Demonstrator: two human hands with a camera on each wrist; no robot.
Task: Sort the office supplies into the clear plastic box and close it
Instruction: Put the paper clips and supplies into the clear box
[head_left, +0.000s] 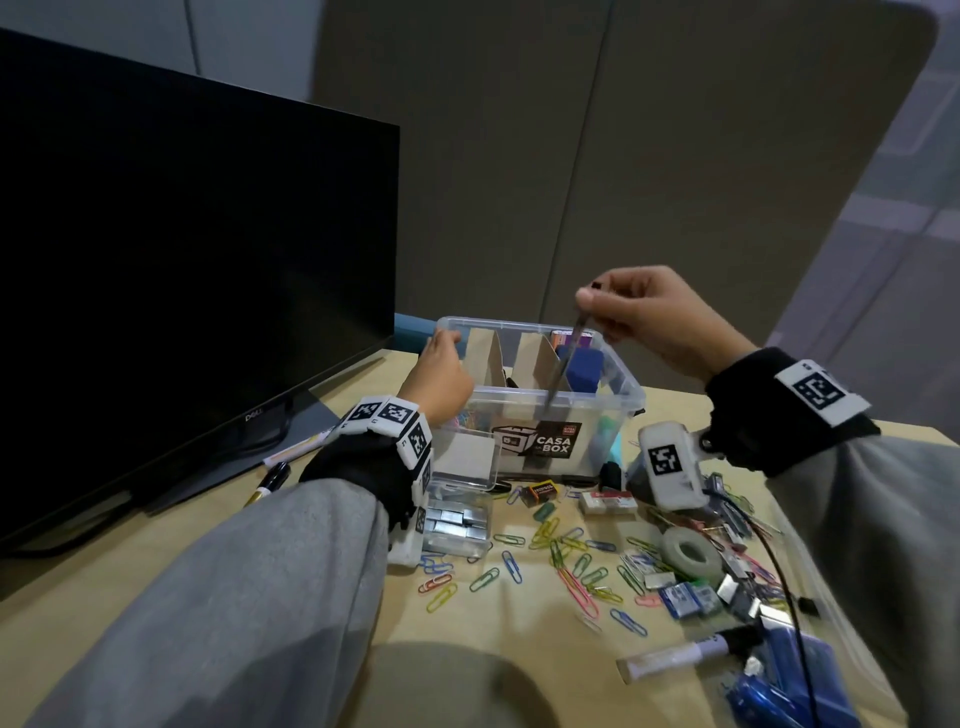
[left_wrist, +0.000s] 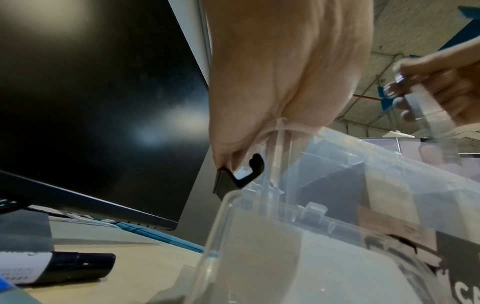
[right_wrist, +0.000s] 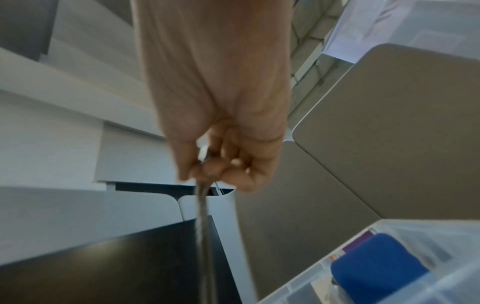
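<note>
Clear plastic box (head_left: 613, 410) far centre, steadied at left rim by left hand (head_left: 441, 382); right hand (head_left: 649, 322) pinching thin grey metal ruler (head_left: 563, 364), lowering into right compartment; next, release, gather paperclips (head_left: 566, 561)

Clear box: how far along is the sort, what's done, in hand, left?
Done: a blue block sits in the clear box, among cardboard dividers.
In hand: the right hand pinches a thin metal tool over the box; the left hand grips its far-left rim.
Left: paper clips, tape roll, eraser, staples and markers remain on the desk; box not closed.
</note>
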